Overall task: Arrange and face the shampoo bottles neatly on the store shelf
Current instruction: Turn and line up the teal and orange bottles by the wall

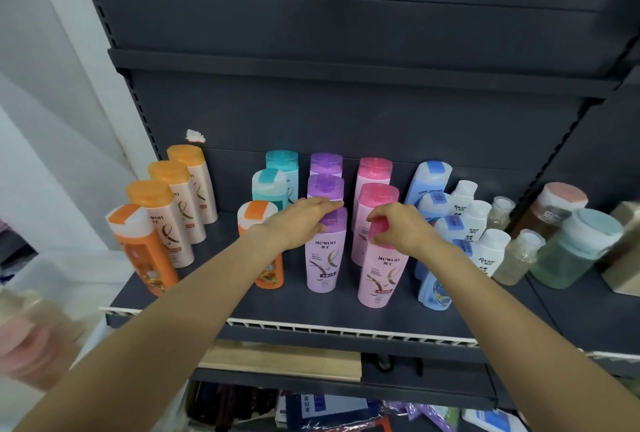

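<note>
My right hand (398,225) curls around the cap of the upright front pink shampoo bottle (381,269), directly beneath it on the shelf (346,307); my left hand (299,220) rests flat-fingered on the neighbouring purple bottle (323,258).

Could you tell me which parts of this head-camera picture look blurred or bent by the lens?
Head view: the jars at the lower left are smeared by blur; the dark grey metal shelf edges curve from wide-angle distortion; the front purple plastic shampoo bottle and front pink one have readable labels.
</note>
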